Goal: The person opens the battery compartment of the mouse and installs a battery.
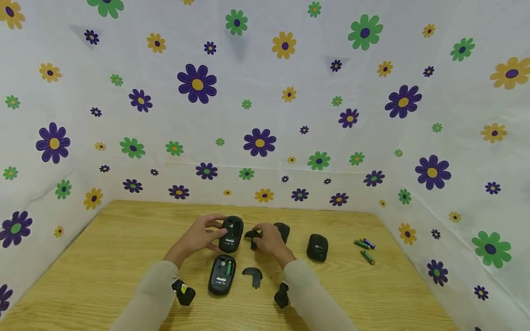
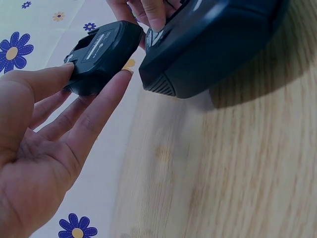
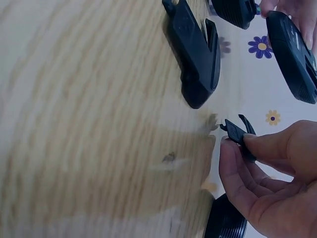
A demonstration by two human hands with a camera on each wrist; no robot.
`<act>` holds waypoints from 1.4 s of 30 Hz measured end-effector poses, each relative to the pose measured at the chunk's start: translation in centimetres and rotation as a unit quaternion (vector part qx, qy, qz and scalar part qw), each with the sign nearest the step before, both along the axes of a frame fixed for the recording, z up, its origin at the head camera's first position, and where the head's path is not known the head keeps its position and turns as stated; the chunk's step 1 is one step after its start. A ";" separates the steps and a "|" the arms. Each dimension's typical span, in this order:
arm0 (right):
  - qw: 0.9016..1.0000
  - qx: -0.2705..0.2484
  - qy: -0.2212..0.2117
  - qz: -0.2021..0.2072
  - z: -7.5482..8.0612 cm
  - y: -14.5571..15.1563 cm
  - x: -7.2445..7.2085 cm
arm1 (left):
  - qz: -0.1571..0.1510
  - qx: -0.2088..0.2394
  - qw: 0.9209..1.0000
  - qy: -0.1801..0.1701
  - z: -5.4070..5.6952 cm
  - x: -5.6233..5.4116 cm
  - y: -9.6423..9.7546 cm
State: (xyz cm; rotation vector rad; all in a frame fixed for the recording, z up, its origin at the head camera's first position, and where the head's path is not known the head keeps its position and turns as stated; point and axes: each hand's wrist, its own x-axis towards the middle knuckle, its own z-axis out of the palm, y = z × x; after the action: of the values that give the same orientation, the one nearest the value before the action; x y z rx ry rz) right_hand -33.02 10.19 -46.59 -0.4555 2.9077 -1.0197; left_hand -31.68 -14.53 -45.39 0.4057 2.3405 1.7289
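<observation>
Over to the head view: the left hand (image 1: 198,236) pinches a black mouse (image 1: 232,238), its open underside facing the camera, its long axis running roughly away from the person. Just to its right, with a gap between, the right hand (image 1: 271,240) grips a small cover (image 1: 251,234), stem toward the person, curved end near the mouse. The hands are apart, each busy. On the near side, a second mouse (image 1: 217,283) lies belly up with a green battery (image 1: 229,268) inside, a second cover (image 1: 253,272) beside it; these two seem the likeliest to get brushed. A third mouse (image 1: 283,230) sits partly behind the right hand, a fourth mouse (image 1: 317,247) farther right, then three loose batteries (image 1: 367,257).

Left wrist now: thumb on one side, fingers on the other, mouse held off the table (image 2: 163,198); the second mouse looms in front, so the cover is hard to make out.

Right wrist: thumb and fingertips pinch the cover, and the held mouse hangs beyond, up and to the right in this view.
</observation>
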 end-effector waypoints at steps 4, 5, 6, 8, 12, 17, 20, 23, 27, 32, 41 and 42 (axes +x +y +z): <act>1.000 0.005 -0.004 -0.014 0.1 0.5 -0.2 | -0.001 0.002 1.000 0.001 -0.1 -0.1 0.1; 1.000 0.003 -0.006 -0.018 0.1 0.6 -0.3 | -0.002 0.001 1.000 0.002 -0.1 -0.1 0.1; 1.000 0.003 -0.007 -0.020 0.1 0.7 -0.3 | -0.003 0.000 1.000 0.003 -0.1 -0.1 0.1; 1.000 0.005 -0.011 -0.022 0.1 0.9 -0.4 | -0.004 -0.001 1.000 0.005 -0.1 -0.1 0.0; 1.000 0.003 -0.020 -0.015 -0.1 1.1 -0.4 | -0.002 -0.006 1.000 0.005 -0.2 -0.2 -0.1; 1.000 0.015 -0.002 -0.001 0.0 1.1 -0.4 | -0.001 -0.008 1.000 0.007 -0.1 -0.1 0.0; 1.000 0.021 0.017 -0.002 -0.2 1.0 -0.4 | -0.001 -0.008 1.000 0.004 -0.1 -0.1 0.0; 0.999 0.024 0.029 -0.010 -0.5 0.9 -0.4 | 0.000 -0.006 1.000 0.002 -0.2 -0.1 0.0; 0.999 0.022 0.023 -0.010 -0.5 1.1 -0.2 | 0.004 -0.007 1.000 0.000 -0.3 -0.2 0.0; 1.000 0.017 0.018 -0.004 0.0 1.4 0.1 | 0.012 -0.004 1.000 -0.003 -0.3 -0.3 -0.1; 0.999 -0.010 0.044 0.013 1.2 2.7 0.4 | 0.025 0.000 1.000 -0.004 0.2 -0.3 -0.1; 0.998 -0.014 0.051 0.016 1.3 3.0 0.5 | 0.026 -0.001 1.000 -0.003 0.3 -0.3 -0.2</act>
State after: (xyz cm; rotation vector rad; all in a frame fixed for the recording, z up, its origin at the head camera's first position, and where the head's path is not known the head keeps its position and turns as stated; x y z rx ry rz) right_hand -32.52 13.16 -45.27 -0.5682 2.9675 -1.0642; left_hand -32.01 -14.71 -45.10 0.3414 2.3689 1.7476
